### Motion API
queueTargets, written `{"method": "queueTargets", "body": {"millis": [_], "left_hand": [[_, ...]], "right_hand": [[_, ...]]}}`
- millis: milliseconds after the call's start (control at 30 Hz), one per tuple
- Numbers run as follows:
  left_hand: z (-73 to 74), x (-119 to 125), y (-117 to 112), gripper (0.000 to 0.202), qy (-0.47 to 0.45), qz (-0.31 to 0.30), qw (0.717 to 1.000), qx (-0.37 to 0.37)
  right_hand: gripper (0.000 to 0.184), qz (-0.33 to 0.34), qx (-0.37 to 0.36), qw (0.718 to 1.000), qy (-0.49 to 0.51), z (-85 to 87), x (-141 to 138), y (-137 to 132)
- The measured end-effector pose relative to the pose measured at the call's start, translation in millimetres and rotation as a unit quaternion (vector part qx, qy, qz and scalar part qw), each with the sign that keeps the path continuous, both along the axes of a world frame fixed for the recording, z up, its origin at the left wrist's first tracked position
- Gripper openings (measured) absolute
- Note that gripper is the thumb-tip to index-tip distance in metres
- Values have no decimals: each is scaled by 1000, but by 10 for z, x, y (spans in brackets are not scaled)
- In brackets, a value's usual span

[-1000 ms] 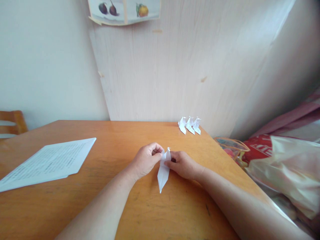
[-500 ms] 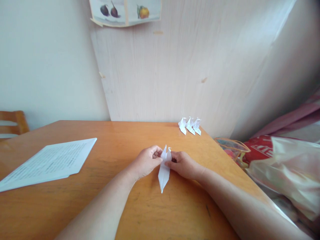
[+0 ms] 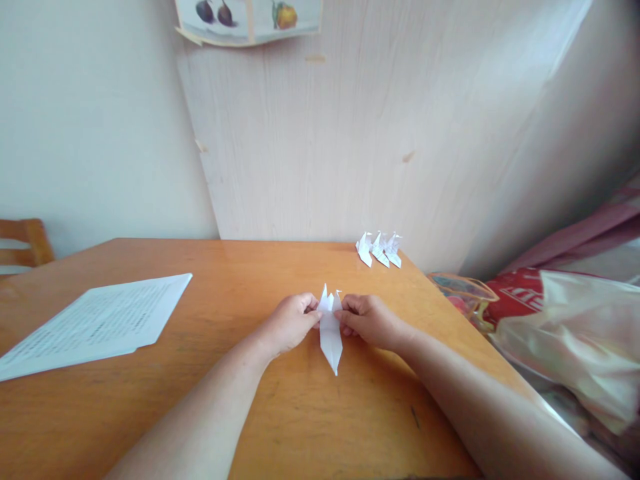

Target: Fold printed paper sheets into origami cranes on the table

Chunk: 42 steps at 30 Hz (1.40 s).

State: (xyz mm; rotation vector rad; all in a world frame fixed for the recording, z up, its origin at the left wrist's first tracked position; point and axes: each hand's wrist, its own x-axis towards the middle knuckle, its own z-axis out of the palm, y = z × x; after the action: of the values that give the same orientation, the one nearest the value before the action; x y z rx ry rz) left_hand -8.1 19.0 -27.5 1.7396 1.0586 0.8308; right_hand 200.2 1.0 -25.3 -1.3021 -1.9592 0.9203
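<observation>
At grainy wooden table (image 3: pixel 300 427) | pointed, crisply folded white paper (image 3: pixel 331 339) | left hand (image 3: pixel 294 325), right hand (image 3: pixel 369 321): both pinching it

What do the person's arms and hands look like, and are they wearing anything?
The left hand and right hand have no gloves. The left forearm and right forearm are bare, with no sleeve, watch or bracelet showing.

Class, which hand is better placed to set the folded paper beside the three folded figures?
Probably the right hand: it grips the folded paper and is nearer the three figures. The left hand holds the paper's other side, farther from them.
</observation>
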Motion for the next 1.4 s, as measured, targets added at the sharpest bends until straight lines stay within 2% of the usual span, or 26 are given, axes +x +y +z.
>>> {"method": "queueTargets", "body": {"millis": [367,667,967,1400], "left_hand": [[-27,15,-30,11,20,32,999,12],[-64,33,-12,9,-43,15,999,7],[-93,43,16,10,-22,21,999,22],[52,79,-65,10,-43,14,999,15]], "right_hand": [[19,-24,26,999,-16,3,-23,-8],[18,-33,26,999,-23,1,-27,0],[17,-33,53,997,-51,-8,-35,7],[16,-28,111,992,-44,34,-61,-22]]}}
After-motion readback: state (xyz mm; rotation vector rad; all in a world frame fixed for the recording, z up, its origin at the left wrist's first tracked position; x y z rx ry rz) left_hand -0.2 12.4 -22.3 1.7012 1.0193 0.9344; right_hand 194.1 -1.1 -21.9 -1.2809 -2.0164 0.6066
